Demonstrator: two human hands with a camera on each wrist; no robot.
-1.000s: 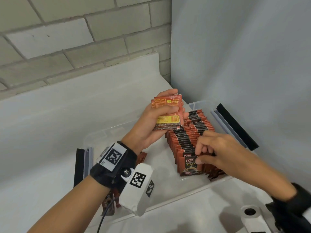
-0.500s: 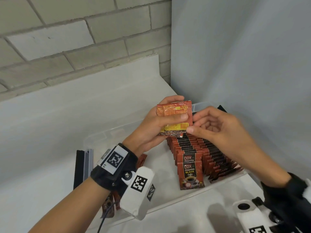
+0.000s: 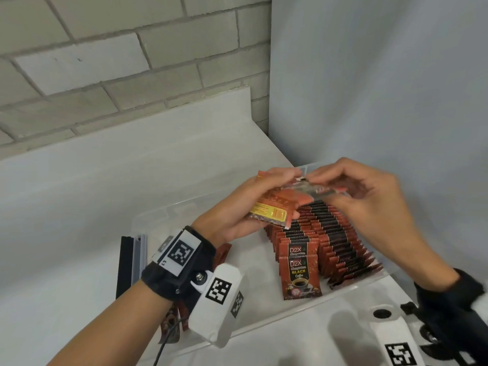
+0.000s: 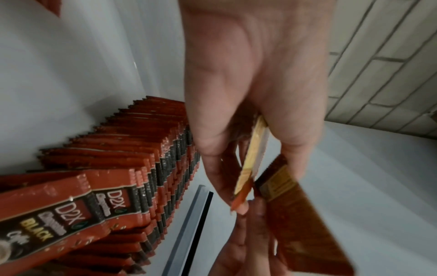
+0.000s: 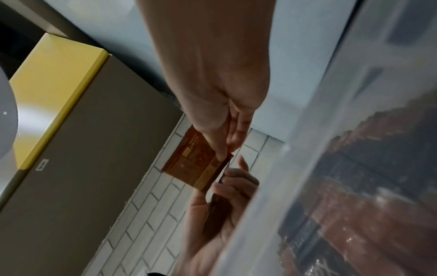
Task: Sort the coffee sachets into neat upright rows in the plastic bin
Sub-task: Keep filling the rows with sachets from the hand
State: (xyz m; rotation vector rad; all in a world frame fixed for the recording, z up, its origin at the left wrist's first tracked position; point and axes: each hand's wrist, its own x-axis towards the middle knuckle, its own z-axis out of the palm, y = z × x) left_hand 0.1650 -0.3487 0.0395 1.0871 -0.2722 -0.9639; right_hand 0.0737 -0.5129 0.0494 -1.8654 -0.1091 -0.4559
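Observation:
My left hand (image 3: 286,192) grips a small stack of orange-red coffee sachets (image 3: 272,207) above the clear plastic bin (image 3: 169,210). My right hand (image 3: 320,182) pinches one sachet (image 3: 326,192) at the stack's right side and holds it nearly flat. In the left wrist view the stack (image 4: 250,162) shows edge-on between my left fingers, with the pinched sachet (image 4: 298,214) splayed off to the right. In the right wrist view my right thumb and fingers (image 5: 224,149) nip that sachet (image 5: 194,164). Two upright rows of sachets (image 3: 324,241) fill the bin's right half.
Loose sachets (image 3: 223,253) lie on the bin floor under my left wrist. A black and grey latch (image 3: 130,262) sits on the bin's left end. The bin stands on a white counter (image 3: 79,207), with a brick wall behind and a grey panel (image 3: 383,88) on the right.
My right hand left the front of the rows, rose to the stack in my left hand, and now pinches one sachet there. The stack has tipped flatter.

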